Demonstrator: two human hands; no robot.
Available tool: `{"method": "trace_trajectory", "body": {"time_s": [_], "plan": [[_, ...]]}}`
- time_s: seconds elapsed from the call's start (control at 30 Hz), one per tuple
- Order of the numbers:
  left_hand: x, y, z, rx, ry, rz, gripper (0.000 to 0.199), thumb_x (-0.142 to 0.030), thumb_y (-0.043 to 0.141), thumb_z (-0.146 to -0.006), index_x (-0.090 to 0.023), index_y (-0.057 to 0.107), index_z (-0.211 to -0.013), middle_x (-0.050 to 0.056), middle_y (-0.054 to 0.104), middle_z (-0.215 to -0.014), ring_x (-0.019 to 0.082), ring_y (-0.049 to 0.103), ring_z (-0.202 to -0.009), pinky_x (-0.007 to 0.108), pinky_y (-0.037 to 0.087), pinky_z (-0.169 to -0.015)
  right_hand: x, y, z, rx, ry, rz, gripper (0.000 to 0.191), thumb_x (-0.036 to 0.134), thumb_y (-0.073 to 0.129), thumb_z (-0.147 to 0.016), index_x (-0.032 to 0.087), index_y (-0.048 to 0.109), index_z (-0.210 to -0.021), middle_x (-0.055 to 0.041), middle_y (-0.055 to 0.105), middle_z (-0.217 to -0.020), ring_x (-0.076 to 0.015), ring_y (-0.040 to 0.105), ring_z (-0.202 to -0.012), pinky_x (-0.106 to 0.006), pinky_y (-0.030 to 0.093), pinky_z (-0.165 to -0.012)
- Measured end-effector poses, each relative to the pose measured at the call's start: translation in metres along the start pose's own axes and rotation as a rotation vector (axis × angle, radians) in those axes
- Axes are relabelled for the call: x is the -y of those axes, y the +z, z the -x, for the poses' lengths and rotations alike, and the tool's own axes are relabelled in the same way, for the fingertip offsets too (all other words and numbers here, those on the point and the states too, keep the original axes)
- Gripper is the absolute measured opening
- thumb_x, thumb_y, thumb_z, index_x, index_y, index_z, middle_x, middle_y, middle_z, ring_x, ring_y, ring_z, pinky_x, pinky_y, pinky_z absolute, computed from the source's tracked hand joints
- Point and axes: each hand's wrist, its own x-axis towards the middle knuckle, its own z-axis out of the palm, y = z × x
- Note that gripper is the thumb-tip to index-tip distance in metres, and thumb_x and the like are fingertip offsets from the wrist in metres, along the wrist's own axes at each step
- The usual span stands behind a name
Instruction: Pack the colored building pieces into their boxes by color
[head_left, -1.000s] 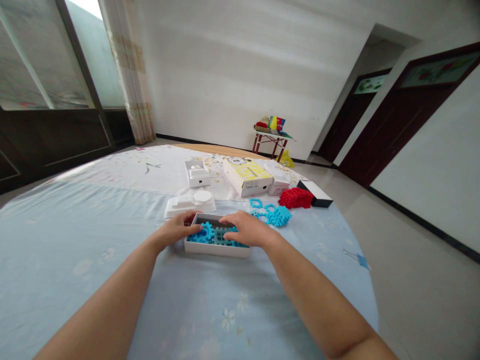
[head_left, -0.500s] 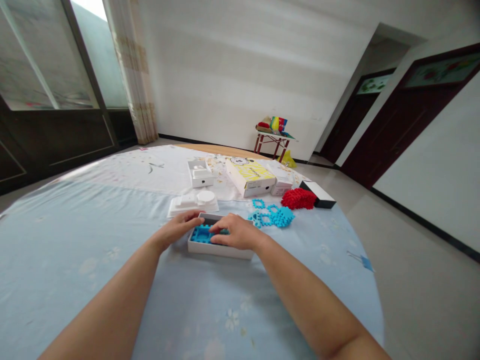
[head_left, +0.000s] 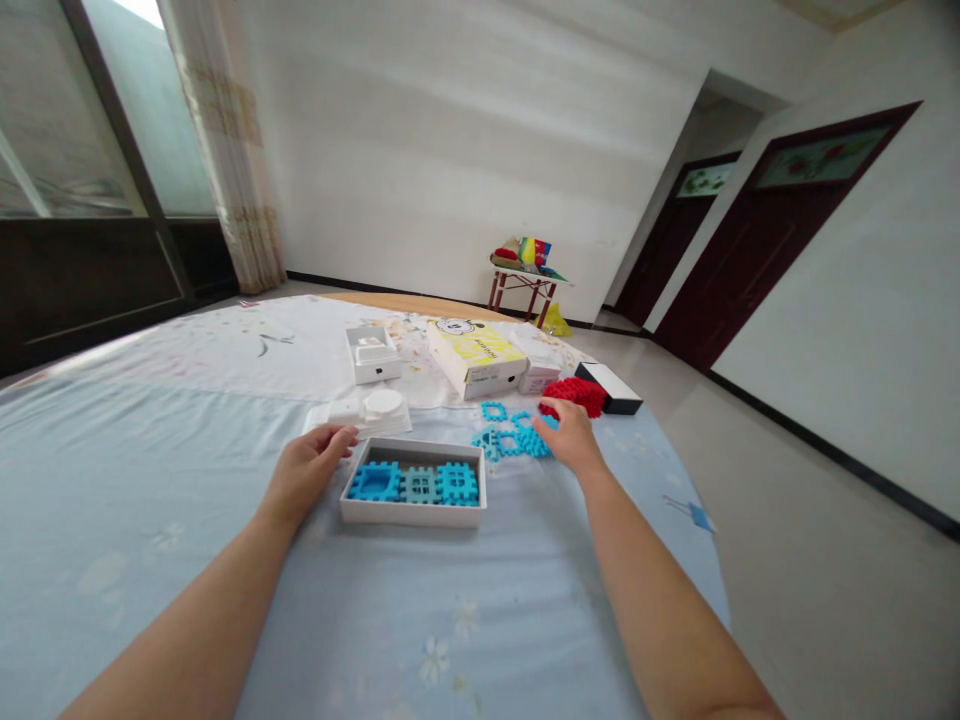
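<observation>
An open white box (head_left: 411, 514) holds blue toothed pieces (head_left: 376, 481) in a row, a paler one (head_left: 420, 486) in the middle. My left hand (head_left: 309, 466) is beside the box's left end, fingers apart, with nothing in it. My right hand (head_left: 568, 434) reaches over the loose blue pieces (head_left: 508, 442) to the right of the box, its thumb and fingers spread. It is just in front of the red pile (head_left: 585, 394). Whether its fingertips touch a piece is unclear.
Behind the box lie white plastic parts (head_left: 382, 404), a small white box (head_left: 373, 370) and a yellow-and-white box (head_left: 480, 358). A black-and-white box (head_left: 616, 388) stands at the right. A blue clip (head_left: 699, 516) lies near the right table edge.
My right hand has left the inside of the box and moved right to the loose pieces. My left hand has come off the box's rim. The view has turned slightly right.
</observation>
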Motion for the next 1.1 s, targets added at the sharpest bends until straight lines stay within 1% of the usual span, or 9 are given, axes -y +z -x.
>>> {"method": "trace_trajectory", "body": {"time_s": [0.07,0.13,0.23,0.3,0.43,0.6,0.67,0.83,1.1], "plan": [[0.002,0.0,0.001,0.001,0.022,-0.033,0.041,-0.054,0.049,-0.071,-0.017,0.065,-0.077,0.002,0.067,-0.07,0.018,0.061,-0.067,0.025,0.045,-0.063,-0.011,0.0,0.002,0.011,0.117,0.063,0.052,0.046,0.055,-0.071,0.017,0.055,-0.114,-0.0122,0.058,-0.112,-0.0274,0.048,-0.106,-0.042,0.035,-0.09],[0.004,0.0,0.001,0.005,0.036,-0.06,0.041,-0.054,0.048,-0.072,-0.017,0.065,-0.077,0.002,0.067,-0.07,0.018,0.061,-0.067,0.026,0.045,-0.063,-0.018,0.001,0.003,0.08,0.196,0.094,0.063,0.052,0.055,-0.069,0.017,0.048,-0.121,-0.0138,0.054,-0.118,-0.0288,0.046,-0.11,-0.042,0.035,-0.09],[0.005,0.001,0.001,0.007,0.058,-0.089,0.041,-0.055,0.047,-0.072,-0.017,0.065,-0.077,0.002,0.067,-0.071,0.018,0.061,-0.067,0.025,0.045,-0.063,-0.022,0.003,0.003,0.199,0.26,0.11,0.076,0.056,0.057,-0.065,0.016,0.041,-0.127,-0.0158,0.05,-0.123,-0.0297,0.044,-0.114,-0.041,0.034,-0.091],[0.005,0.001,0.002,0.01,0.065,-0.105,0.042,-0.055,0.046,-0.072,-0.018,0.065,-0.076,0.002,0.067,-0.069,0.019,0.061,-0.067,0.026,0.045,-0.063,-0.022,0.005,0.003,0.254,0.277,0.121,0.079,0.055,0.058,-0.064,0.015,0.038,-0.129,-0.0163,0.049,-0.124,-0.0303,0.044,-0.114,-0.041,0.034,-0.091],[0.003,0.002,0.003,0.017,0.047,-0.124,0.042,-0.055,0.045,-0.072,-0.017,0.064,-0.074,0.003,0.067,-0.068,0.019,0.061,-0.067,0.026,0.045,-0.063,-0.021,0.008,0.004,0.32,0.246,0.12,0.071,0.049,0.058,-0.066,0.017,0.039,-0.127,-0.0141,0.054,-0.118,-0.0289,0.048,-0.11,-0.041,0.035,-0.089],[0.002,0.002,0.004,0.029,0.037,-0.106,0.041,-0.053,0.046,-0.074,-0.016,0.064,-0.077,0.003,0.066,-0.071,0.018,0.061,-0.067,0.026,0.044,-0.065,-0.021,0.008,0.005,0.322,0.196,0.099,0.064,0.041,0.057,-0.068,0.017,0.042,-0.125,-0.013,0.054,-0.119,-0.027,0.05,-0.109,-0.037,0.037,-0.088],[0.003,0.002,0.004,0.031,0.035,-0.106,0.041,-0.053,0.046,-0.074,-0.016,0.064,-0.077,0.003,0.066,-0.071,0.018,0.06,-0.067,0.026,0.044,-0.065,-0.023,0.009,0.006,0.325,0.191,0.088,0.064,0.041,0.057,-0.068,0.017,0.041,-0.126,-0.013,0.053,-0.121,-0.0267,0.05,-0.11,-0.037,0.037,-0.088],[0.001,0.002,0.004,0.028,0.028,-0.109,0.042,-0.054,0.046,-0.073,-0.016,0.064,-0.075,0.003,0.066,-0.069,0.018,0.06,-0.067,0.025,0.044,-0.063,-0.024,0.01,0.005,0.34,0.193,0.063,0.072,0.044,0.062,-0.064,0.017,0.04,-0.127,-0.013,0.053,-0.121,-0.0269,0.049,-0.11,-0.036,0.037,-0.088],[-0.002,0.002,0.006,0.025,0.032,-0.122,0.042,-0.055,0.046,-0.071,-0.017,0.064,-0.072,0.002,0.066,-0.067,0.018,0.061,-0.066,0.025,0.044,-0.063,-0.025,0.009,0.006,0.316,0.179,0.056,0.067,0.04,0.061,-0.065,0.018,0.042,-0.125,-0.0111,0.057,-0.115,-0.0252,0.054,-0.101,-0.035,0.04,-0.084]]}}
